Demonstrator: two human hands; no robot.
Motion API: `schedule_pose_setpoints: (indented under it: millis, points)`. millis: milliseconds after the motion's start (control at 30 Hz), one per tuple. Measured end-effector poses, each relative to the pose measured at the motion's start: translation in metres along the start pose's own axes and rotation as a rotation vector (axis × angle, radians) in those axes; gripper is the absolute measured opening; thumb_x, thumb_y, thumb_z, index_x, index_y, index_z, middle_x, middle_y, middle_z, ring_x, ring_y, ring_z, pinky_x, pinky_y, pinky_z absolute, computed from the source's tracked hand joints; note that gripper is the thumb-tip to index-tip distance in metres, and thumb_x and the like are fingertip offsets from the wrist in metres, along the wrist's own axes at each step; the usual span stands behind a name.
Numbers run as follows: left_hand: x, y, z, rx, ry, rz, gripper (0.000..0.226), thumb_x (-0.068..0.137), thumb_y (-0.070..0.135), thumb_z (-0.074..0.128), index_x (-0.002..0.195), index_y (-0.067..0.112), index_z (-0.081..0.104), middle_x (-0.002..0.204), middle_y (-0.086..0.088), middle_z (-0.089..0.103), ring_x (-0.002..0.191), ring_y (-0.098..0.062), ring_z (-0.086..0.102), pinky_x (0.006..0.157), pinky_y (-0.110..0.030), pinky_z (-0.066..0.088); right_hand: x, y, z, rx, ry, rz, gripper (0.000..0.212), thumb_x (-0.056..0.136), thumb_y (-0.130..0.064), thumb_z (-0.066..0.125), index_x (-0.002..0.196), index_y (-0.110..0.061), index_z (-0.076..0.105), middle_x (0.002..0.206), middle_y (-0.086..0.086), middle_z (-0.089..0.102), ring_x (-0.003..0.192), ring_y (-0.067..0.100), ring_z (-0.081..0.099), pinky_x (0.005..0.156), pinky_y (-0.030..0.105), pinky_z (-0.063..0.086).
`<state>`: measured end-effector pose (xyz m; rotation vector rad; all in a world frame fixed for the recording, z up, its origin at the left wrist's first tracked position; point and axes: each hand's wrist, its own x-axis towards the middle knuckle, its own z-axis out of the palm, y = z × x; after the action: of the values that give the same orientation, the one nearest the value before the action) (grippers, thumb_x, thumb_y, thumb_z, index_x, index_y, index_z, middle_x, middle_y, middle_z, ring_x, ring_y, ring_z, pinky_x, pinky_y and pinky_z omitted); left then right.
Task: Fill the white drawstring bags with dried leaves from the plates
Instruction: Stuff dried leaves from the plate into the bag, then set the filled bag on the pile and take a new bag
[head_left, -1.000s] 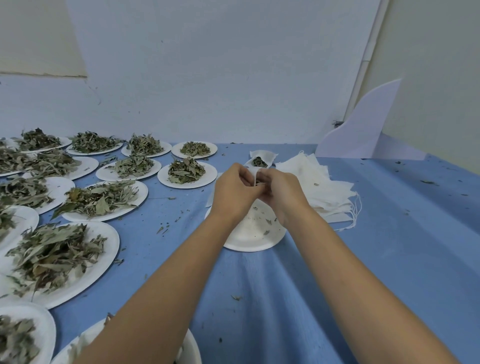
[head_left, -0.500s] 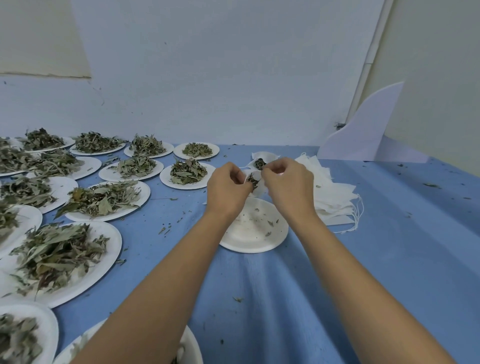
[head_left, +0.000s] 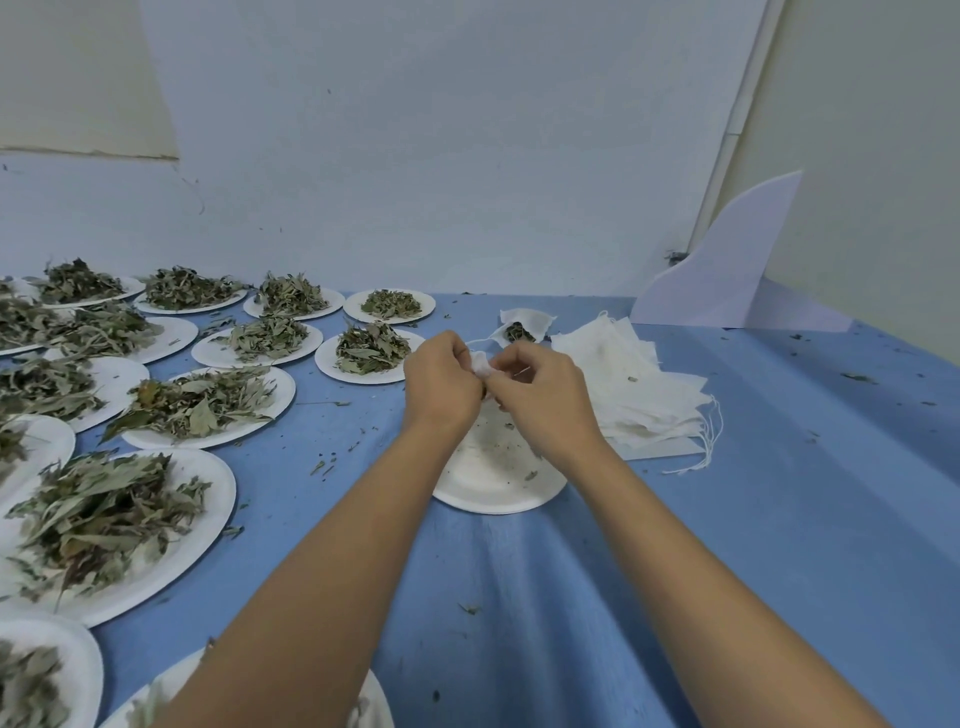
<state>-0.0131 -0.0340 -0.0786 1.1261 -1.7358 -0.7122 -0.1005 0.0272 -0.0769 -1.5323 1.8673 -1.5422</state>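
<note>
Over the plate (head_left: 493, 491), left hand (head_left: 441, 382) and right hand (head_left: 543, 397) pinch a white bag (head_left: 480, 362) with curled fingers; open cloth (head_left: 779, 519) rightward

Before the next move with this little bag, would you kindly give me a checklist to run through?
1. Grip: left hand and right hand both pinch the bag, ok.
2. Mouth of the bag drawn shut: cannot tell, the hands hide it.
3. A plate sits beneath to catch bits: ok.
4. A stack of empty bags lies beside it: ok.
5. More leaves ready: ok.
6. The tablecloth free of crumbs: not ok.
</note>
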Motion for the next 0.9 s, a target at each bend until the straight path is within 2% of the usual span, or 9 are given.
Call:
schedule_pose_setpoints:
  millis: [167,267,400,467,533,600,700,767,900]
  points:
    - [0.002,-0.002,0.004,0.099,0.056,-0.023,0.034,0.071,-0.013,0.047,0.062,0.016,0.032,0.062,0.002,0.037,0.054,-0.012,0.026,0.046,-0.024,0.02,-0.004,0.001,0.001,0.095,0.015,0.002,0.017,0.083,-0.021,0.069,0.069,-0.015,0.062,0.068,-0.004,0.064,0.062,0.008,0.053,0.063,0.025,0.047]
    - [0.004,-0.003,0.003,0.103,0.081,-0.036,0.035,0.075,-0.012,0.05,0.063,0.017,0.034,0.064,0.003,0.039,0.055,-0.011,0.03,0.047,-0.025,0.021,-0.004,0.0,0.001,0.105,0.061,0.031,0.016,0.082,-0.017,0.068,0.067,-0.022,0.063,0.062,-0.013,0.063,0.064,0.01,0.059,0.064,0.026,0.048]
    - [0.005,-0.006,-0.006,0.107,-0.021,-0.04,0.03,0.079,0.009,0.071,0.07,0.016,0.044,0.072,0.002,0.049,0.062,-0.01,0.044,0.05,-0.019,0.029,-0.001,0.006,-0.003,0.025,0.129,0.067,0.008,0.084,-0.012,0.065,0.08,-0.018,0.067,0.074,-0.004,0.065,0.079,0.019,0.066,0.072,0.027,0.051]
    - [0.005,-0.007,-0.011,0.094,-0.085,-0.073,0.023,0.077,0.012,0.075,0.079,0.013,0.052,0.081,-0.002,0.056,0.072,-0.016,0.051,0.054,-0.02,0.037,-0.001,0.011,-0.004,-0.027,0.164,0.096,0.007,0.082,-0.01,0.064,0.083,-0.015,0.068,0.072,-0.002,0.062,0.075,0.017,0.061,0.065,0.02,0.045]
    - [0.005,-0.007,-0.016,0.033,-0.173,-0.128,0.022,0.076,0.009,0.075,0.08,0.014,0.055,0.088,-0.006,0.062,0.08,-0.021,0.058,0.068,-0.03,0.051,0.001,0.014,-0.004,-0.043,0.173,0.12,0.006,0.079,-0.009,0.064,0.081,-0.016,0.065,0.066,-0.006,0.057,0.069,0.012,0.055,0.057,0.013,0.038]
    - [0.003,-0.006,-0.017,-0.014,-0.226,-0.154,0.019,0.079,0.007,0.073,0.079,0.015,0.055,0.086,-0.008,0.064,0.08,-0.026,0.062,0.08,-0.041,0.055,0.001,0.015,-0.002,-0.028,0.146,0.134,0.008,0.077,-0.012,0.067,0.08,-0.017,0.062,0.066,-0.008,0.055,0.064,0.008,0.052,0.056,0.014,0.037]
    - [0.0,-0.004,-0.016,-0.076,-0.229,-0.137,0.008,0.089,0.012,0.064,0.086,0.008,0.057,0.074,-0.008,0.064,0.059,-0.024,0.059,0.074,-0.044,0.058,0.001,0.015,0.002,0.036,0.07,0.102,0.02,0.077,-0.019,0.07,0.091,-0.025,0.057,0.085,-0.011,0.056,0.075,0.003,0.052,0.065,0.019,0.042]
    - [-0.002,-0.001,-0.016,-0.118,-0.241,-0.13,0.008,0.091,0.012,0.061,0.086,0.008,0.057,0.07,-0.007,0.063,0.058,-0.022,0.061,0.068,-0.041,0.059,0.002,0.016,0.004,0.028,0.053,0.054,0.027,0.077,-0.017,0.07,0.096,-0.028,0.056,0.092,-0.007,0.055,0.08,0.007,0.052,0.07,0.021,0.044]
    - [-0.002,0.004,-0.02,-0.16,-0.301,-0.117,0.014,0.085,0.002,0.064,0.077,0.011,0.058,0.062,-0.003,0.059,0.06,-0.015,0.061,0.059,-0.029,0.055,0.008,0.019,0.008,-0.062,0.09,-0.008,0.019,0.077,-0.005,0.064,0.08,-0.021,0.054,0.073,-0.004,0.054,0.064,0.012,0.048,0.054,0.015,0.038]
